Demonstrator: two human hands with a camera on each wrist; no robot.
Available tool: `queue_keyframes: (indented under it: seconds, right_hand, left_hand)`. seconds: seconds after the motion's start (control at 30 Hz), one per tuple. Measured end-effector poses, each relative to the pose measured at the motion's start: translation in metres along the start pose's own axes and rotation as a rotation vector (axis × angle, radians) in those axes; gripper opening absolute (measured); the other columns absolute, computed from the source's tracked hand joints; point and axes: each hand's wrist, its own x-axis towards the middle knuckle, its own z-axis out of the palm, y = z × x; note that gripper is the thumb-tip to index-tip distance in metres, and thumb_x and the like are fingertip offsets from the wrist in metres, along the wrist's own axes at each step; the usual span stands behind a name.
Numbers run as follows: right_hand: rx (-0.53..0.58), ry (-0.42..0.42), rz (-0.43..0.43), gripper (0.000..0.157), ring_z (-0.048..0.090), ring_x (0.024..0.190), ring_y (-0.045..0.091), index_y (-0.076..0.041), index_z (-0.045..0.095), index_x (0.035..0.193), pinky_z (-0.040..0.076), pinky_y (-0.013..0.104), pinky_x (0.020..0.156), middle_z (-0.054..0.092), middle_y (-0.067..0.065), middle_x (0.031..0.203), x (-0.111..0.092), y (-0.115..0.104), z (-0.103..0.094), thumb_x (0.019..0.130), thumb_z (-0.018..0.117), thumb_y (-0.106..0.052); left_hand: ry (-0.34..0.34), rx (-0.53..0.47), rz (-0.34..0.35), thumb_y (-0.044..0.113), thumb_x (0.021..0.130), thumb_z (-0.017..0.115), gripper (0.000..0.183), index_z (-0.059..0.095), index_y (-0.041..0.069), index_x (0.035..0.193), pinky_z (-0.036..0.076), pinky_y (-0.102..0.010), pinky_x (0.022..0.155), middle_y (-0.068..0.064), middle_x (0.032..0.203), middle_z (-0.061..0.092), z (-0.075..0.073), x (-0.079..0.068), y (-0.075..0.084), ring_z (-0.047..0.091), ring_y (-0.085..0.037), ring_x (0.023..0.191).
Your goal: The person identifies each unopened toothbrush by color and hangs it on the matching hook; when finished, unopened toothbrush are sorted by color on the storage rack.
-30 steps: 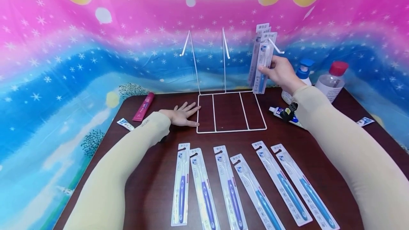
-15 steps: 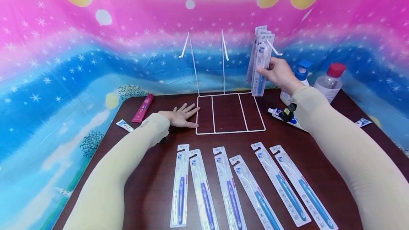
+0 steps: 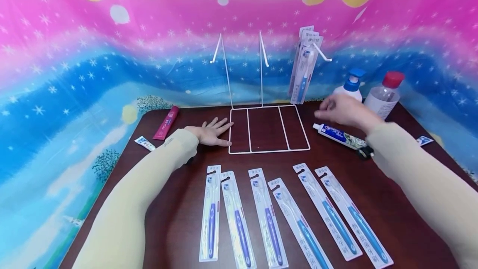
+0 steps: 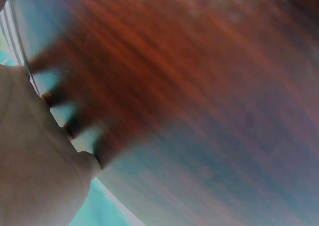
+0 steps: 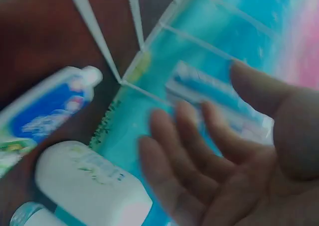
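Observation:
My left hand point(image 3: 213, 133) lies on the table with its fingers spread, the fingertips touching the left side of the white wire rack point(image 3: 269, 151). In the left wrist view its palm point(image 4: 37, 156) shows along the left edge. My right hand point(image 3: 345, 110), loosely bent and holding nothing, is right of the rack above a tube of toothpaste point(image 3: 337, 135). Several packaged toothbrushes point(image 3: 308, 69) hang from the rack's right hook point(image 3: 323, 54). The right wrist view shows that hand's relaxed fingers point(image 5: 187, 151) in front of the hanging packages point(image 5: 214, 96).
Several packaged toothbrushes point(image 3: 271, 219) lie in a row nearer me. The rack's left hook point(image 3: 215, 50) and middle hook point(image 3: 264, 51) bear nothing. A blue-pump bottle point(image 3: 352, 86) and a red-capped bottle point(image 3: 384, 94) stand back right. A pink tube point(image 3: 166, 123) lies at left.
My right hand has let go of the front toothbrush package, which now hangs on the right hook. The hand has moved right and down. The left hand has stayed put.

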Motion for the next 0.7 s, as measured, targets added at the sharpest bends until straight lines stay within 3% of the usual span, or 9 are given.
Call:
queue_keyframes:
  seconds: [0.13,0.23,0.47,0.57,0.7]
  right_hand:
    - [-0.221,-0.073,-0.036,0.048,0.058,0.083,0.028,-0.003,0.065,0.103,0.046,0.046,0.070,0.065,0.012,0.092,-0.050,0.010,0.032,0.081,0.067,-0.045]
    - [-0.310,-0.120,0.004,0.062,0.058,0.092,0.035,0.001,0.062,0.111,0.045,0.052,0.073,0.063,0.018,0.102,-0.089,0.017,0.056,0.077,0.067,-0.051]
    - [-0.305,-0.231,0.161,0.100,0.053,0.098,0.042,0.010,0.048,0.125,0.043,0.056,0.073,0.052,0.030,0.112,-0.146,0.038,0.091,0.061,0.072,-0.064]
    - [-0.282,-0.233,0.177,0.099,0.055,0.091,0.034,0.009,0.047,0.126,0.044,0.051,0.069,0.055,0.024,0.104,-0.159,0.050,0.092,0.061,0.074,-0.060]
    - [-0.238,-0.239,0.172,0.085,0.055,0.079,0.022,0.010,0.046,0.126,0.046,0.044,0.065,0.058,0.010,0.090,-0.168,0.065,0.087,0.066,0.079,-0.040]
  left_hand:
    - [0.005,0.004,0.001,0.073,0.080,0.040,0.090,-0.002,0.031,0.148,-0.001,-0.058,0.104,0.000,0.154,-0.008,-0.001,0.000,0.000,-0.012,-0.031,0.137]
    - [0.004,0.008,0.000,0.074,0.079,0.039,0.091,-0.002,0.031,0.148,-0.001,-0.058,0.104,0.000,0.153,-0.009,-0.001,0.001,0.000,-0.012,-0.031,0.137]
    - [-0.010,-0.007,0.009,0.074,0.080,0.039,0.091,-0.003,0.031,0.148,-0.002,-0.059,0.103,0.000,0.153,-0.010,-0.003,0.003,-0.001,-0.014,-0.031,0.137]
    - [-0.019,-0.012,0.009,0.074,0.080,0.039,0.091,-0.004,0.031,0.148,-0.002,-0.059,0.103,-0.001,0.153,-0.011,-0.002,0.003,-0.002,-0.015,-0.032,0.136]
    - [-0.011,-0.010,0.005,0.074,0.080,0.039,0.091,-0.004,0.031,0.148,-0.002,-0.058,0.104,0.000,0.153,-0.010,0.000,0.002,-0.002,-0.014,-0.031,0.137]
